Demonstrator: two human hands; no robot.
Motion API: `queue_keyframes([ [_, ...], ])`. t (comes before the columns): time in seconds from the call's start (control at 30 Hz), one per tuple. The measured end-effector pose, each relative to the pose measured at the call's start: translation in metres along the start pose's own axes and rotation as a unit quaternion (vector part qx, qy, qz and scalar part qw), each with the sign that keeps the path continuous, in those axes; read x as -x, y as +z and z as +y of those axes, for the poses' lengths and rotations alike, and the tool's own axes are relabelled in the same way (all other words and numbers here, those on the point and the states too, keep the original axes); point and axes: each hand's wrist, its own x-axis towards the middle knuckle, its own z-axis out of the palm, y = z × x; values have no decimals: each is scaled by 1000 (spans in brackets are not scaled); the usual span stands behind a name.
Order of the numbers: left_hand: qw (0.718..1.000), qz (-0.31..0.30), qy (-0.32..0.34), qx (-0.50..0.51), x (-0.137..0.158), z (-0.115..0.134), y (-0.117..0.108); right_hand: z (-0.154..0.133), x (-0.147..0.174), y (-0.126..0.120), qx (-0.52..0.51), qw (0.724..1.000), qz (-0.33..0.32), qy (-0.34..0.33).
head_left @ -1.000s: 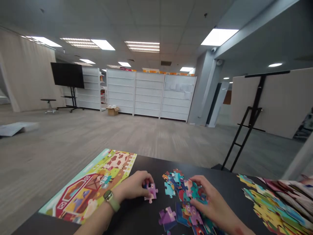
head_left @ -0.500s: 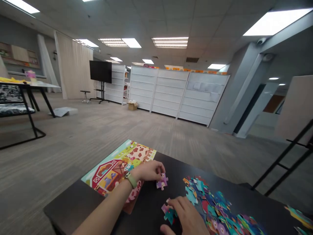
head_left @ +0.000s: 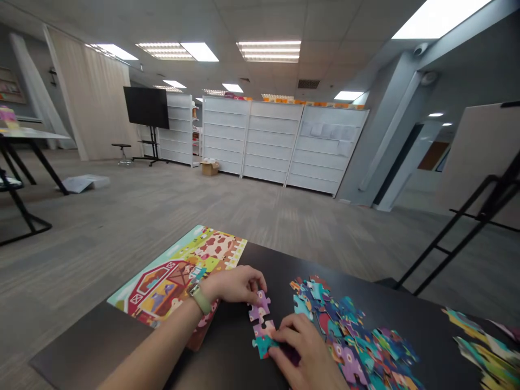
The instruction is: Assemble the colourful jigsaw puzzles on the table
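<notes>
My left hand [head_left: 238, 284], with a green-strapped watch [head_left: 199, 298] on its wrist, has its fingers closed on the upper edge of a purple puzzle piece [head_left: 260, 306]. Just below that, my right hand [head_left: 306, 349] pinches a pink and teal puzzle piece [head_left: 263, 341] by its right side between thumb and fingers. The two pieces lie edge to edge on the black table; whether they interlock I cannot tell. Under my left forearm is a farm picture board [head_left: 179, 276] with a red barn and a cow, partly covered by the arm.
A heap of loose puzzle pieces [head_left: 349, 330] spreads to the right of my right hand. More yellow and green pieces [head_left: 487, 346] lie at the table's right end. Beyond the black table [head_left: 280, 260] are carpeted floor, white shelves [head_left: 272, 146] and a black stand [head_left: 442, 244].
My right hand has brought the pink and teal piece up and left against the purple piece, its fingers now pinching it. The camera view has shifted slightly right and down.
</notes>
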Motion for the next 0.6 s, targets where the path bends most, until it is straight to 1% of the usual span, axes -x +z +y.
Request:
queue_keyframes([
  [0.1,1000,-7,9,-4,0,3,1,-4,-1,0,3,1000,2,10],
  [0.2,999,-10,9,-34,0,7,7,-9,-2,-6,-7,999,-5,31],
  [0.3,996,10,13,-93,0,11,14,-4,-1,-22,-23,998,21,57],
  [0.37,990,27,22,-137,1,14,17,5,4,-38,-13,997,28,65],
  [0.43,983,44,29,-176,3,17,18,13,11,-52,3,999,-3,54],
  [0.5,976,57,29,-206,5,20,19,17,17,-61,7,997,-62,36],
  [0.53,974,60,28,-218,6,21,19,17,20,-63,6,996,-87,31],
  [0.6,970,57,27,-233,8,23,19,15,23,-63,3,993,-115,38],
])
